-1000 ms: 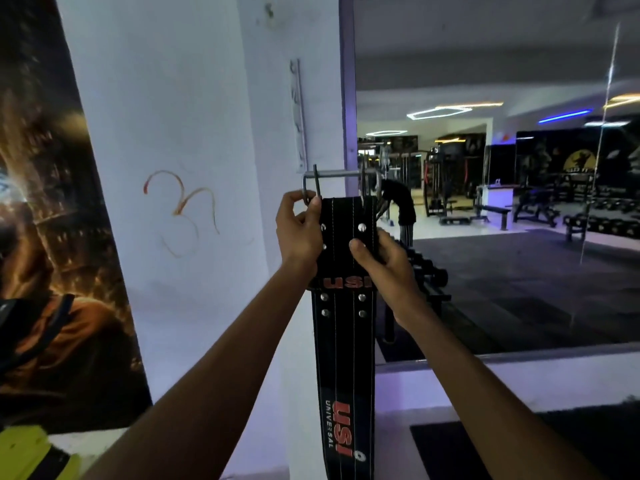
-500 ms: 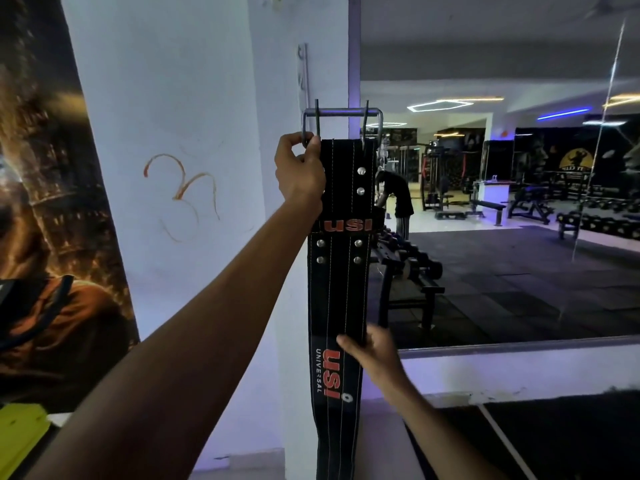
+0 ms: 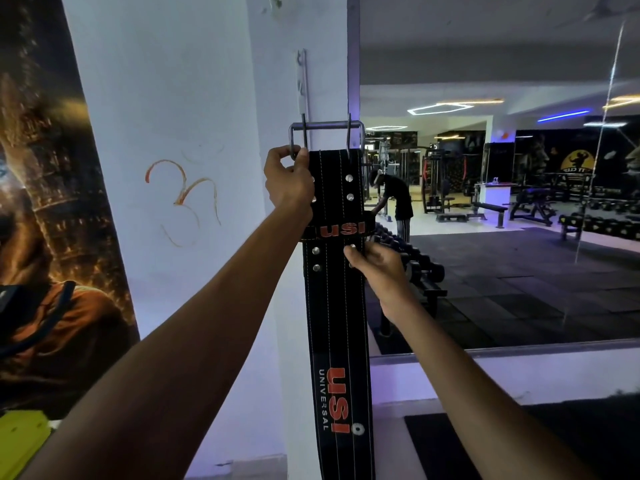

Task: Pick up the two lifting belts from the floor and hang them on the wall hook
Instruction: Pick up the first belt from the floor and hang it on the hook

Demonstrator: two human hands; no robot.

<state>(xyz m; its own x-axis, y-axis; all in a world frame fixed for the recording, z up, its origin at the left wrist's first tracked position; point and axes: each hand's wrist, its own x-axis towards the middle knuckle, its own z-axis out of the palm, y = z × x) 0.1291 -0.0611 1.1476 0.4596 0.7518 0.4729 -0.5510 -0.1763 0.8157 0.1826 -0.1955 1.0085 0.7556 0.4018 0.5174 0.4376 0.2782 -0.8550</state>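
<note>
Belt: a long black leather lifting belt with white stitching, silver rivets and orange "USI" lettering hangs straight down in front of the corner of the white pillar, its lower end running out of the bottom of the picture.
Buckle: a grey metal double-prong buckle sits at the belt's top end, raised against the pillar face, its two prongs pointing up.
Wall hook: a thin pale metal wall hook strip is fixed upright on the pillar, just above the buckle; whether the buckle touches it cannot be told.
Left hand: the left hand is at the belt's upper left corner, fingers curled and pinching the left side of the buckle frame together with the belt edge.
Right hand: the right hand is lower, on the belt's right edge just below the black keeper loop printed "USI"; its fingers are pressed onto the front by the rivets, pinching the right edge.
Pillar marks: an orange hand-drawn symbol is on the white wall left of the belt, and a dark poster covers the far left.
Mirror: a large wall mirror right of the pillar shows gym machines, a dumbbell rack and a person bent forward.
</note>
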